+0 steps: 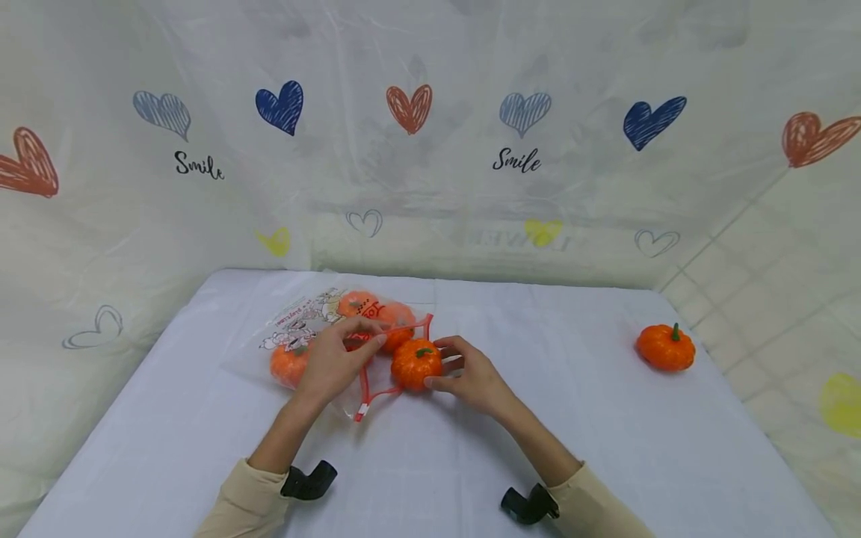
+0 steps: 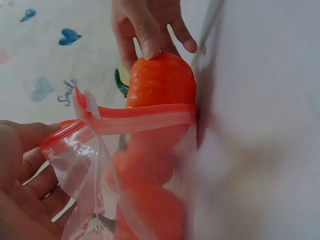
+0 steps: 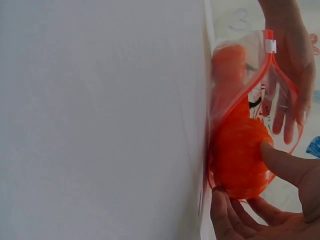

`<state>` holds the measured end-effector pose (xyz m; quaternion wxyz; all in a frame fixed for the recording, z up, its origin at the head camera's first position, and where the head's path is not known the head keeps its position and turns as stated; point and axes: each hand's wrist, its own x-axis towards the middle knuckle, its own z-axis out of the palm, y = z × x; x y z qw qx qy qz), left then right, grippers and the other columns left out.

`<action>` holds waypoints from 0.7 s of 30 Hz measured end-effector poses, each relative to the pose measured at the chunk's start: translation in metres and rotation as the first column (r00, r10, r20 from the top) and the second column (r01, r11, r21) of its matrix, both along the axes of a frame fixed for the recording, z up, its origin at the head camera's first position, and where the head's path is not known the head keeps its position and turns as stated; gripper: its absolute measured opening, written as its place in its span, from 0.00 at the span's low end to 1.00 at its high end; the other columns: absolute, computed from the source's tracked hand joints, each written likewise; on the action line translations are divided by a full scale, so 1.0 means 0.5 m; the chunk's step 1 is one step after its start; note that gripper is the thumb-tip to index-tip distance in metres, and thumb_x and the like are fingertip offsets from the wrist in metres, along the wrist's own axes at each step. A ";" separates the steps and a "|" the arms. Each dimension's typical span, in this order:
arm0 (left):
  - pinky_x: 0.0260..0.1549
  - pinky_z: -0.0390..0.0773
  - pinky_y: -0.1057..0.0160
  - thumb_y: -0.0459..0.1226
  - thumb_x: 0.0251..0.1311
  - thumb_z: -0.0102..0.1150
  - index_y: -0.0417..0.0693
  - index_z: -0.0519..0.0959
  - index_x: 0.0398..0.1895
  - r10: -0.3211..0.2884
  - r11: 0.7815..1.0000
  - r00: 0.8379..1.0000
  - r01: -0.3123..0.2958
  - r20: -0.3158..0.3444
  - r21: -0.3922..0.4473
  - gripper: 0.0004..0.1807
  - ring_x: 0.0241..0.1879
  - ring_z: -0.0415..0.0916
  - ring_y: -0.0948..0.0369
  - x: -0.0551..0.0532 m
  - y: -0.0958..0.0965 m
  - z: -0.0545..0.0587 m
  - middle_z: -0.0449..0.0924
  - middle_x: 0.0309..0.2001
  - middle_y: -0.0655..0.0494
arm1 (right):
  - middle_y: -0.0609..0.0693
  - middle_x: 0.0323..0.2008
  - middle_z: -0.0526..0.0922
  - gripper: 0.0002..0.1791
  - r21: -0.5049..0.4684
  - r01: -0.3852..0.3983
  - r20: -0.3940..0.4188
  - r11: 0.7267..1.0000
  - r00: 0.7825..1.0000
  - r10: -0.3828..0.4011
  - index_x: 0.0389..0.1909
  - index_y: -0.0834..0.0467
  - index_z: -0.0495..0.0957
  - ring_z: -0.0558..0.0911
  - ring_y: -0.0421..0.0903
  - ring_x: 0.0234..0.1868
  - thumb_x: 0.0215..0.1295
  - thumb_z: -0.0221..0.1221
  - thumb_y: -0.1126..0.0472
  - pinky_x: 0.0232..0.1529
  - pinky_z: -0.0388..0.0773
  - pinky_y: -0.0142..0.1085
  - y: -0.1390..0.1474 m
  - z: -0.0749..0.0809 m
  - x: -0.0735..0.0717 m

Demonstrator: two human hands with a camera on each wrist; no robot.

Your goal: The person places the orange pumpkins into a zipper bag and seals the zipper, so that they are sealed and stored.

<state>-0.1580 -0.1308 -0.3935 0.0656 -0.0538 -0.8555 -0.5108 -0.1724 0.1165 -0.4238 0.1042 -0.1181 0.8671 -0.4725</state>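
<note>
Pumpkin between edges of open bag

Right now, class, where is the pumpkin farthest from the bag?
In the head view, that pumpkin sits near the right edge of the table, well to the right of the right hand.

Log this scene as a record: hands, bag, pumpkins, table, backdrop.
left hand: holds the bag by its rim
right hand: grips a pumpkin at the bag's mouth
bag: clear, red-rimmed, printed, open
bagged pumpkins: at least three; exact count unclear
loose pumpkin: right side of table, apart from bag and hands
backdrop: hearts and "Smile" lettering
</note>
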 end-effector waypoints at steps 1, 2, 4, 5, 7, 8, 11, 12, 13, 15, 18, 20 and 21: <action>0.55 0.84 0.54 0.44 0.67 0.68 0.56 0.86 0.44 0.000 1.000 1.000 0.000 -0.001 0.004 0.06 0.54 0.82 0.56 0.000 0.000 -0.001 0.88 0.53 0.59 | 0.55 0.60 0.82 0.32 -0.012 -0.015 0.005 1.000 1.000 0.015 0.65 0.56 0.75 0.86 0.53 0.55 0.60 0.74 0.59 0.54 0.88 0.47 0.000 0.001 0.001; 0.55 0.84 0.54 0.44 0.67 0.68 0.56 0.86 0.44 -0.001 1.000 1.000 0.001 -0.001 0.005 0.06 0.53 0.82 0.56 0.000 0.000 -0.001 0.88 0.53 0.59 | 0.55 0.61 0.82 0.32 -0.026 -0.033 0.014 0.999 0.999 0.033 0.64 0.57 0.76 0.86 0.54 0.56 0.60 0.74 0.59 0.55 0.87 0.46 -0.001 0.002 0.001; 0.55 0.85 0.53 0.44 0.68 0.68 0.56 0.85 0.44 0.000 1.000 1.000 0.000 0.002 0.006 0.07 0.53 0.83 0.56 0.000 -0.001 -0.002 0.88 0.53 0.59 | 0.56 0.61 0.82 0.31 -0.050 -0.074 0.030 0.996 0.997 0.076 0.64 0.58 0.75 0.86 0.54 0.57 0.61 0.74 0.59 0.55 0.87 0.45 -0.003 0.002 0.002; 0.55 0.85 0.52 0.45 0.68 0.68 0.56 0.85 0.44 -0.001 1.000 1.000 0.001 0.003 0.009 0.07 0.53 0.83 0.56 -0.001 -0.001 -0.003 0.88 0.53 0.59 | 0.56 0.62 0.82 0.31 -0.058 -0.095 0.037 0.994 0.995 0.098 0.64 0.59 0.75 0.86 0.55 0.57 0.62 0.74 0.59 0.55 0.87 0.45 -0.004 0.003 0.003; 0.56 0.85 0.51 0.45 0.67 0.68 0.56 0.85 0.44 -0.002 1.000 1.000 0.002 0.004 0.011 0.07 0.53 0.83 0.56 -0.001 -0.001 -0.004 0.88 0.53 0.59 | 0.57 0.62 0.82 0.31 -0.072 -0.135 0.044 0.988 0.989 0.139 0.65 0.59 0.75 0.85 0.55 0.57 0.62 0.73 0.59 0.55 0.87 0.44 -0.008 0.003 0.004; 0.56 0.85 0.51 0.45 0.67 0.68 0.56 0.85 0.44 -0.003 1.000 1.000 0.002 0.005 0.010 0.07 0.54 0.83 0.56 -0.002 0.000 -0.005 0.88 0.53 0.59 | 0.58 0.63 0.81 0.31 -0.076 -0.152 0.043 0.985 0.987 0.156 0.65 0.60 0.75 0.85 0.55 0.57 0.63 0.73 0.59 0.55 0.87 0.44 -0.009 0.003 0.004; 0.57 0.85 0.50 0.45 0.67 0.69 0.56 0.85 0.43 -0.003 1.000 1.000 0.003 0.004 0.013 0.07 0.54 0.83 0.55 -0.002 0.001 -0.005 0.88 0.53 0.58 | 0.59 0.61 0.82 0.31 -0.061 -0.195 0.025 0.979 0.980 0.196 0.66 0.60 0.75 0.85 0.56 0.56 0.64 0.72 0.58 0.54 0.88 0.44 -0.014 0.001 0.006; 0.57 0.85 0.50 0.45 0.67 0.69 0.56 0.85 0.43 -0.004 1.000 1.000 0.004 0.003 0.013 0.07 0.54 0.83 0.55 -0.002 0.002 -0.005 0.88 0.53 0.58 | 0.59 0.60 0.82 0.31 -0.053 -0.204 0.017 0.978 0.979 0.205 0.66 0.59 0.75 0.85 0.55 0.55 0.64 0.72 0.58 0.54 0.88 0.44 -0.017 0.000 0.006; 0.56 0.85 0.51 0.45 0.67 0.69 0.56 0.85 0.43 -0.005 1.000 1.000 0.005 0.001 0.013 0.06 0.54 0.83 0.55 -0.002 0.002 -0.005 0.88 0.53 0.58 | 0.59 0.59 0.83 0.31 -0.042 -0.208 0.009 0.977 0.978 0.209 0.66 0.59 0.76 0.85 0.55 0.54 0.64 0.72 0.57 0.54 0.87 0.44 -0.019 -0.001 0.006; 0.56 0.85 0.51 0.45 0.67 0.69 0.56 0.85 0.42 -0.005 1.000 1.000 0.005 -0.004 0.014 0.06 0.54 0.83 0.55 -0.002 0.004 -0.006 0.89 0.53 0.58 | 0.58 0.57 0.83 0.31 -0.030 -0.210 -0.001 0.977 0.978 0.210 0.67 0.57 0.76 0.85 0.53 0.52 0.64 0.72 0.57 0.52 0.87 0.44 -0.025 -0.003 0.007; 0.55 0.84 0.52 0.44 0.66 0.69 0.56 0.85 0.42 -0.007 1.000 1.000 0.007 -0.013 0.011 0.06 0.55 0.82 0.55 -0.002 0.005 -0.007 0.89 0.53 0.58 | 0.57 0.57 0.83 0.31 -0.044 -0.209 -0.002 0.977 0.978 0.209 0.68 0.55 0.75 0.85 0.51 0.51 0.64 0.71 0.57 0.52 0.88 0.42 -0.034 -0.006 0.009; 0.55 0.84 0.52 0.44 0.66 0.69 0.56 0.85 0.42 -0.008 1.000 1.000 0.008 -0.018 0.011 0.06 0.55 0.82 0.55 -0.001 0.005 -0.007 0.89 0.53 0.57 | 0.57 0.57 0.82 0.31 -0.058 -0.203 -0.003 0.978 0.979 0.203 0.67 0.56 0.74 0.85 0.50 0.50 0.65 0.71 0.58 0.51 0.88 0.41 -0.040 -0.006 0.011; 0.55 0.84 0.52 0.44 0.66 0.69 0.55 0.85 0.42 -0.010 1.000 1.000 0.010 -0.021 0.012 0.06 0.55 0.82 0.55 -0.002 0.005 -0.007 0.89 0.53 0.57 | 0.56 0.57 0.82 0.30 -0.064 -0.197 -0.005 0.978 0.980 0.197 0.67 0.56 0.74 0.85 0.50 0.50 0.65 0.71 0.58 0.51 0.88 0.40 -0.043 -0.006 0.013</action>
